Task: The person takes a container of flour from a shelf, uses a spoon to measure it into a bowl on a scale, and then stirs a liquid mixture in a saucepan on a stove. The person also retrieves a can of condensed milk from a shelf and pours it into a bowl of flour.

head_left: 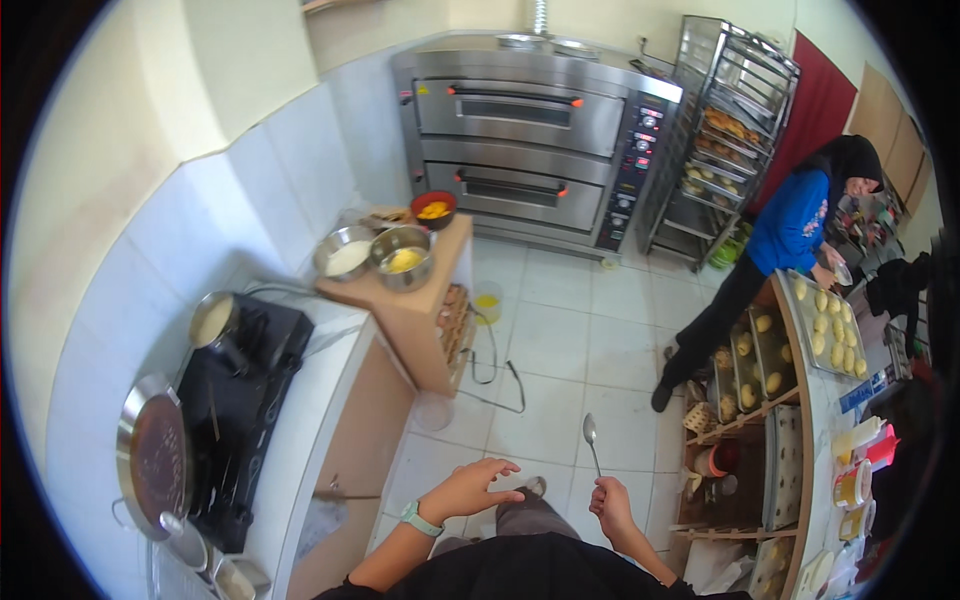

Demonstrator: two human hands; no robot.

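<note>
My right hand grips a metal spoon upright by its handle, low at the centre right above the floor. My left hand is open at the lower centre with fingers curved apart and nothing in it, a pale watch on the wrist. To its left is a black gas stove, bearing a small pot of pale liquid and a wide pan of brown mixture. Beyond, a wooden stand carries a bowl of white liquid, a bowl with yellow contents and a red bowl.
A steel double oven and tray rack stand at the back. A co-worker in blue bends over the right counter, beside dough trays; bottles sit nearer. A cord crosses the tiled floor.
</note>
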